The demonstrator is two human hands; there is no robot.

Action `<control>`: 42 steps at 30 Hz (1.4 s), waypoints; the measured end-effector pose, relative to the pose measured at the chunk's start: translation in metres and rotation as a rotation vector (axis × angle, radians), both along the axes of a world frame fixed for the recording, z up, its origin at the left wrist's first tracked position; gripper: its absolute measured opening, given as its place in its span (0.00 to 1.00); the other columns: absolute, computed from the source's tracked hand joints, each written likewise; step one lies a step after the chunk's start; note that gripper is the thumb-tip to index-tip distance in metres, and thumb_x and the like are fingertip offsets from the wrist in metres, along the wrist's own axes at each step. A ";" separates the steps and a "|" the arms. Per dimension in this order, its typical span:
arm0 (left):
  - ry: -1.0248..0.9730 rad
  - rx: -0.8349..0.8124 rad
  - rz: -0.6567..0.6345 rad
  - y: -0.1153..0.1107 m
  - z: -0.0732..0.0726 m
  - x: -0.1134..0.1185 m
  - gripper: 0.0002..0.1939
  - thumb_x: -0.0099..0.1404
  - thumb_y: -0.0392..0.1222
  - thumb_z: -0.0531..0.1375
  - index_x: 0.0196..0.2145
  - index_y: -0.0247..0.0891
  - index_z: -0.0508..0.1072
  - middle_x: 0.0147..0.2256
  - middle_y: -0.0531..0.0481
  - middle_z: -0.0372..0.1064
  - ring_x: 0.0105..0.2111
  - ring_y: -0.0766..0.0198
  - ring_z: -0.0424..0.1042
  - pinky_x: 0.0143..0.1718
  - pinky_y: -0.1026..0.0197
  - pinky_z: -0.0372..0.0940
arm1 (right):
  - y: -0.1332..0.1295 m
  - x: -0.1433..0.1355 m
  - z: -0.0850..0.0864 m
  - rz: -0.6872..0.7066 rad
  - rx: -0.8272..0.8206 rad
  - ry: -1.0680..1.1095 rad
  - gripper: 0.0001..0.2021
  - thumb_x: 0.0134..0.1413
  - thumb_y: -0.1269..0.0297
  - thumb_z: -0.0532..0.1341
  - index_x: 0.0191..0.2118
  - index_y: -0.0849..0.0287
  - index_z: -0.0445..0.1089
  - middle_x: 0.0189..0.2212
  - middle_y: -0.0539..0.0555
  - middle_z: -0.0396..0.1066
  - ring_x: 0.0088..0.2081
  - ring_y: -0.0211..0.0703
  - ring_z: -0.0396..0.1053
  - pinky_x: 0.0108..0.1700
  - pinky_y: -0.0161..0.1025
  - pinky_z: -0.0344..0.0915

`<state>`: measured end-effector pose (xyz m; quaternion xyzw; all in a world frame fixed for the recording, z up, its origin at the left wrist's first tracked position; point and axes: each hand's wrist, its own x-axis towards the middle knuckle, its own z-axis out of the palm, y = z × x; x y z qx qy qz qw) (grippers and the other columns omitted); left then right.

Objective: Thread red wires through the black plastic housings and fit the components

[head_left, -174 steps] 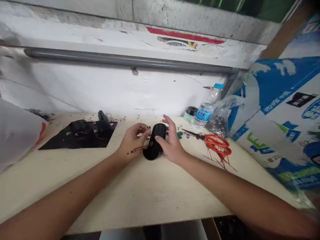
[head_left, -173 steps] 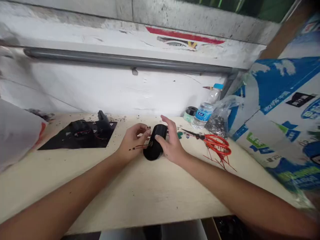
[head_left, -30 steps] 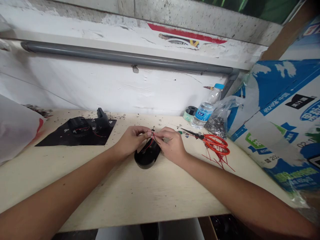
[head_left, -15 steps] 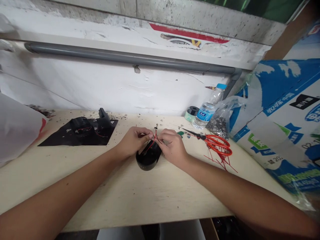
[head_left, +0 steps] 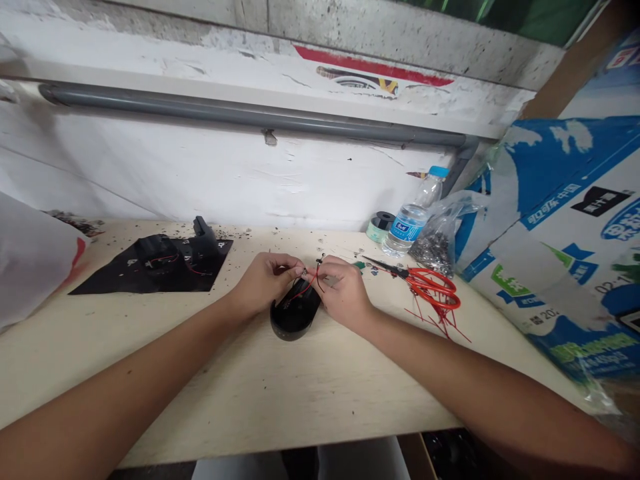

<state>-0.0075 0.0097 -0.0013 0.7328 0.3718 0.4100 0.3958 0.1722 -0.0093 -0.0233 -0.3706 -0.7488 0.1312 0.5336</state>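
A black rounded plastic shell (head_left: 294,319) lies on the table below my fingers, with thin red and black wires (head_left: 303,289) rising out of it. My left hand (head_left: 267,283) is closed at the shell's upper left, its thumb and fingertips pinching the wires near a small metal piece. At the upper right of the shell, my right hand (head_left: 343,290) is also closed, fingers bent against the wires. A small connector end (head_left: 319,261) sticks up beside the right fingertips. The exact grip of the right fingertips is partly hidden.
Red-handled scissors (head_left: 433,287) lie at the right over cut red wires (head_left: 443,323). Behind them stand a water bottle (head_left: 406,223), a tape roll (head_left: 379,228) and a bag of small parts (head_left: 434,248). A black sheet (head_left: 113,277) bears black parts at the left.
The small connector end has tilted right, toward my right fingertips. Both hands stay at the shell, and the whole view has shifted slightly.
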 end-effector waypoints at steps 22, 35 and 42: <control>0.037 0.051 0.019 -0.001 -0.001 0.002 0.10 0.61 0.43 0.61 0.28 0.34 0.77 0.29 0.47 0.76 0.31 0.60 0.73 0.35 0.61 0.66 | -0.004 0.002 0.001 -0.021 0.116 -0.178 0.13 0.61 0.71 0.59 0.24 0.57 0.68 0.21 0.48 0.62 0.27 0.39 0.61 0.36 0.40 0.58; -0.032 -0.025 0.026 -0.002 -0.002 0.003 0.12 0.60 0.46 0.63 0.30 0.34 0.79 0.30 0.46 0.77 0.30 0.61 0.73 0.31 0.62 0.66 | 0.001 0.000 -0.002 0.018 0.028 -0.022 0.10 0.59 0.70 0.63 0.26 0.57 0.72 0.24 0.49 0.67 0.28 0.39 0.65 0.35 0.38 0.63; -0.128 -0.097 0.012 -0.003 -0.001 0.002 0.15 0.60 0.51 0.66 0.34 0.35 0.80 0.32 0.46 0.79 0.31 0.60 0.75 0.32 0.62 0.68 | 0.007 0.000 -0.002 0.056 -0.032 0.118 0.04 0.57 0.69 0.65 0.32 0.57 0.78 0.30 0.53 0.74 0.33 0.41 0.71 0.37 0.38 0.68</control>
